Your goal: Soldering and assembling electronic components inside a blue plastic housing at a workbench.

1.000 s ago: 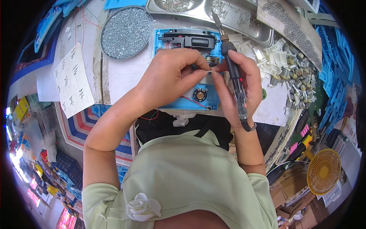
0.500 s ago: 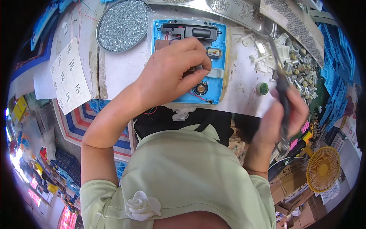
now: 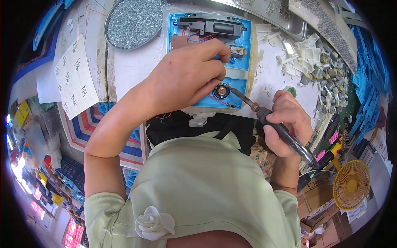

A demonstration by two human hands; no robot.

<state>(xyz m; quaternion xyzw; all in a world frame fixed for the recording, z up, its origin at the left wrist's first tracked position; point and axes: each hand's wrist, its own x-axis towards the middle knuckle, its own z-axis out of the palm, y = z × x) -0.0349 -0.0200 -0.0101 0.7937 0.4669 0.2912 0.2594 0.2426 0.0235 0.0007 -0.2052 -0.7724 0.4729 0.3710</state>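
A blue plastic casing [image 3: 242,88] lies on the work surface, with a black module [image 3: 221,28], thin wires and a brown board [image 3: 179,41] inside. Toward its near end sits a small round speaker [image 3: 221,91]. My left hand [image 3: 188,70] reaches over the casing, fingers curled and pressed together beside the speaker; whatever they pinch is hidden beneath them. In my right hand [image 3: 291,124] is a soldering iron [image 3: 285,134], gripped by its black handle. Its metal tip points left and ends close to the speaker's right edge; contact cannot be made out.
A round tray of small screws [image 3: 134,22] stands at the back left. White plastic parts [image 3: 295,53] and small metal motors [image 3: 331,74] are heaped to the right, near a green round piece [image 3: 290,90]. A handwritten sheet [image 3: 76,78] lies left; a yellow fan [image 3: 351,184] stands lower right.
The soldering iron has swung from upright at the right to slanting left, its tip now beside the speaker. My left hand stays over the casing, its fingers a little nearer the speaker.
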